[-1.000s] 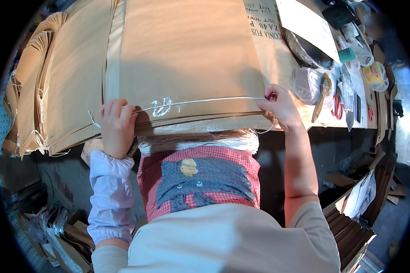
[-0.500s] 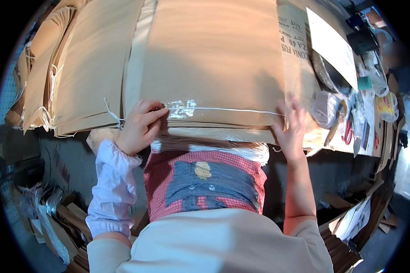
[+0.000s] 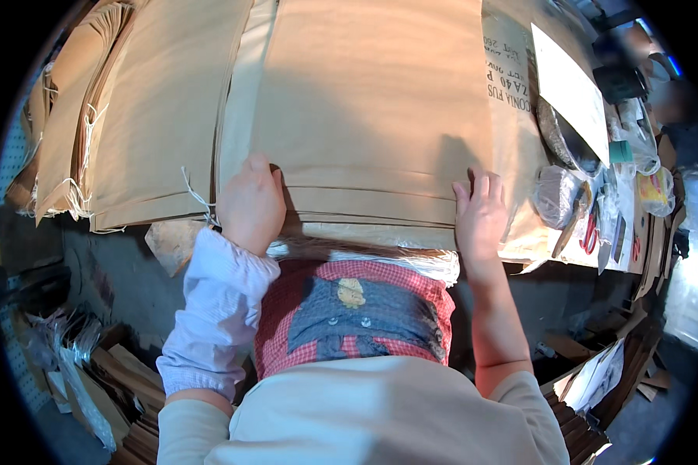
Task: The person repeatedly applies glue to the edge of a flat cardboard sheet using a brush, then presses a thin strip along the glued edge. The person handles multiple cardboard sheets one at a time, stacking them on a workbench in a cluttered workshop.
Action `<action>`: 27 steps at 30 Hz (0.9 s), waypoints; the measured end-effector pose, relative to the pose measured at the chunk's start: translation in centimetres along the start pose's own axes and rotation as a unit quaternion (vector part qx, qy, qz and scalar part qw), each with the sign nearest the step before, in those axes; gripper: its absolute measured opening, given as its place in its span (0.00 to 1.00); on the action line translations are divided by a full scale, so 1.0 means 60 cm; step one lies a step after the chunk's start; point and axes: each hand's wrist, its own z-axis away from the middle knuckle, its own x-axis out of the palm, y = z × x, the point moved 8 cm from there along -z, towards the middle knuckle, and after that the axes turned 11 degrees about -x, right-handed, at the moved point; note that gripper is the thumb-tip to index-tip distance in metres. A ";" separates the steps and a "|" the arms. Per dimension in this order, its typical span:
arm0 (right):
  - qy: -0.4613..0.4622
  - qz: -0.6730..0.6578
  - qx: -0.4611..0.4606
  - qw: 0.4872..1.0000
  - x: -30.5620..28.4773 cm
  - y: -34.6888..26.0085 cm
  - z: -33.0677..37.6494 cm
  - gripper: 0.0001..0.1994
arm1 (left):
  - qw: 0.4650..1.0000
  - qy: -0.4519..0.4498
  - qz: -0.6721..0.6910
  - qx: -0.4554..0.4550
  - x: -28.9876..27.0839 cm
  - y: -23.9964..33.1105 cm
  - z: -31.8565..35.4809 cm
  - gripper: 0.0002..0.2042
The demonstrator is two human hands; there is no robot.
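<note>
A thick stack of large brown paper sheets (image 3: 364,108) lies on the table in front of me. My left hand (image 3: 250,203), in a pale striped sleeve cover, rests curled on the stack's near left corner. Flat on the near right corner lies my right hand (image 3: 479,215), fingers spread. The earlier clear string is hidden from view. A clear plastic layer (image 3: 411,262) shows under the stack's near edge.
More brown paper stacks with loose white strings (image 3: 132,124) lie to the left. On the right are a printed brown sack (image 3: 512,85), a white sheet (image 3: 570,89), plastic bags (image 3: 554,194) and red-handled scissors (image 3: 591,232). Cardboard scraps (image 3: 108,387) fill the floor below.
A second ago both hands held a clear string stretched across the stack's near edge. The string is gone from view now and both hands rest on the stack's near corners.
</note>
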 end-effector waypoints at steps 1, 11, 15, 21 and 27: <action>0.016 0.019 -0.030 0.999 -0.003 -0.021 -0.008 0.18 | 0.995 0.058 0.003 0.086 -0.013 0.028 0.012 0.13; -0.115 0.026 0.023 0.993 0.009 -0.027 0.026 0.39 | 0.984 0.046 -0.018 0.173 0.022 0.003 0.052 0.35; -0.066 0.028 0.100 0.992 0.008 0.051 0.043 0.29 | 0.975 0.073 0.156 0.141 0.014 -0.022 0.023 0.28; 0.024 -0.023 0.088 0.996 -0.019 0.027 0.021 0.20 | 0.971 0.125 0.131 0.154 0.002 -0.012 0.024 0.18; 0.019 -0.045 0.096 0.994 -0.021 0.036 0.015 0.20 | 0.976 0.121 0.114 0.142 0.004 -0.014 0.025 0.19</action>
